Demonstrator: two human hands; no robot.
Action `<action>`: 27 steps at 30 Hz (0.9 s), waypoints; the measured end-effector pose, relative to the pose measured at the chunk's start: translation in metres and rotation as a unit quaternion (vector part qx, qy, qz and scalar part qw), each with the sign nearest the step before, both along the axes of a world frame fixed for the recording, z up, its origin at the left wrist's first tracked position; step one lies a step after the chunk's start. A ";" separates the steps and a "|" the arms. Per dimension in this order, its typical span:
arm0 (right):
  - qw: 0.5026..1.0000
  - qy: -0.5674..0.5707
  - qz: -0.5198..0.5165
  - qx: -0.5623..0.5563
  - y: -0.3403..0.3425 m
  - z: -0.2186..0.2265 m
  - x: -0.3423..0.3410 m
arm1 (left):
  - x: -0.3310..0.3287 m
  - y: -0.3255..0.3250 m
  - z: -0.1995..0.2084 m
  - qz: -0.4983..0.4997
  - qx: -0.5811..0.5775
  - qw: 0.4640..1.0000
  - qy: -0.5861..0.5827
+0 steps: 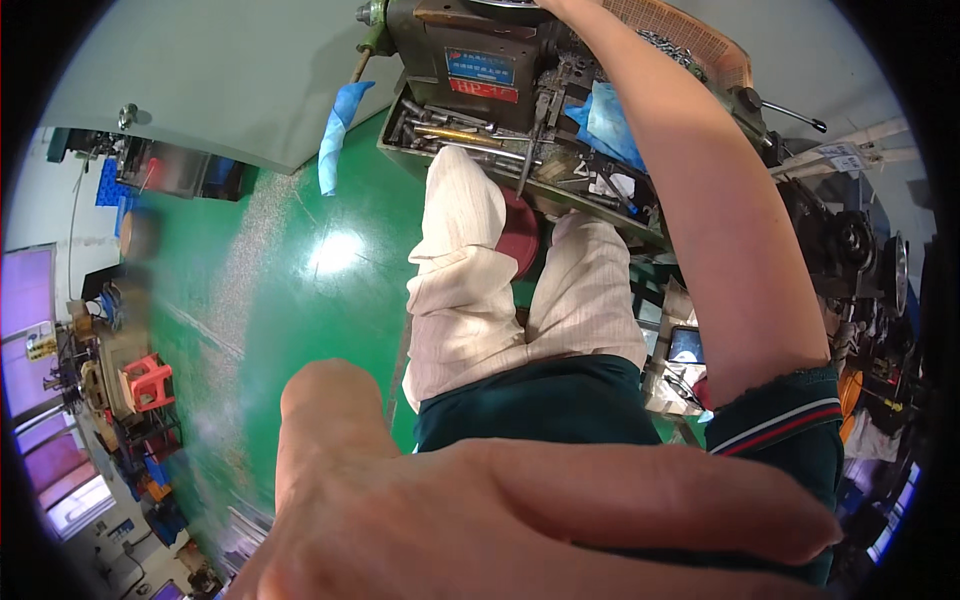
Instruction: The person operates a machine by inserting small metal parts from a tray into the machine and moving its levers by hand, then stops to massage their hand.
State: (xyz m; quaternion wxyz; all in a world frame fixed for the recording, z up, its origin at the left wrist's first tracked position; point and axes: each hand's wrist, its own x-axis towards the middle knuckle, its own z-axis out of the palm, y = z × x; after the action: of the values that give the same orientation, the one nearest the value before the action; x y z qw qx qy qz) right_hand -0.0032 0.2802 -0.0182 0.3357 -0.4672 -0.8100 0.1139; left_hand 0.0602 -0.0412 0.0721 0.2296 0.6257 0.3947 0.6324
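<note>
My left hand [470,510] fills the bottom of the head view, very close up. Its thumb points upward and its fingers stretch out to the right, with nothing seen in them. My right forearm [700,200] reaches up and away to the top edge, where the hand is cut off beside a green bench lathe [430,60]. What that hand touches is out of view. In front of the lathe's body is a metal tray [400,160] holding several rods and hand tools. A crumpled blue cloth [612,125] lies next to my forearm.
A lever wrapped in blue cloth [343,130] sticks out left of the lathe. Behind my forearm stands a brown mesh basket [735,50] with small metal parts nearby. A dark red round seat [517,235] shows between my legs. A red stool [148,383] stands far left.
</note>
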 end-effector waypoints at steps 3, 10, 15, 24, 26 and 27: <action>1.000 -0.010 -0.002 0.020 -0.001 -0.005 0.003 | 0.003 -0.001 -0.007 0.001 -0.001 1.000 -0.013; 1.000 0.008 0.008 0.020 -0.002 0.001 -0.001 | -0.002 0.001 -0.016 0.020 0.012 0.999 -0.027; 0.999 0.020 0.014 0.028 -0.008 0.002 -0.002 | -0.014 0.014 -0.020 0.027 0.050 0.998 -0.018; 1.000 -0.023 0.006 0.011 -0.001 -0.008 -0.007 | -0.021 0.043 -0.026 -0.018 0.093 0.995 -0.033; 1.000 0.010 0.008 0.024 -0.006 -0.004 -0.006 | -0.015 0.044 -0.028 -0.027 0.088 0.994 -0.051; 0.999 0.022 0.007 0.029 -0.004 -0.002 -0.005 | -0.014 0.045 -0.029 -0.034 0.087 0.994 -0.056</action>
State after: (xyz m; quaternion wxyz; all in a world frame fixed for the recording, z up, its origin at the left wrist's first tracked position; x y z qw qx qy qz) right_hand -0.0078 0.2764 -0.0206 0.3662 -0.4492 -0.8085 0.1029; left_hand 0.0467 0.0039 0.0430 0.2172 0.6200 0.3034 0.6902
